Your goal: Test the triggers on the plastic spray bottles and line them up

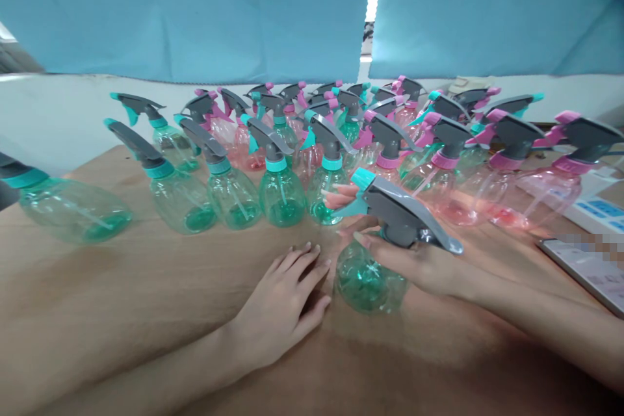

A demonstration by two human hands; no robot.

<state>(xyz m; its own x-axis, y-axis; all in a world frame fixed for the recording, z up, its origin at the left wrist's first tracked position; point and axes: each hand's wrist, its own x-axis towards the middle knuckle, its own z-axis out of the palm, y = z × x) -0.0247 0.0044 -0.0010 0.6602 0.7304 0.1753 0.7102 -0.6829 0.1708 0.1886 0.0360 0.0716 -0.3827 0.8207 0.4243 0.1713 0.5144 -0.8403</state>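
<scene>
My right hand (414,263) is wrapped round the neck of a green see-through spray bottle (363,279) with a grey head and turquoise nozzle. Its base is at the tabletop and its nozzle points to the left and away from me; part of the neck is hidden by my fingers. Flat on the wooden table (160,292) rests my left hand (283,305), fingers loosely stretched out, holding nothing. It lies just left of the held bottle, apart from it. Beyond my hands stands a front row of similar bottles, among them a green one (283,198) and a pink one (448,192).
Several more pink and green spray bottles crowd the back of the table. A lone green bottle (73,208) stands at the far left. At the right edge lie a phone-like flat device (580,266) and a white device with blue keys (597,205). Blue curtains (205,13) hang behind.
</scene>
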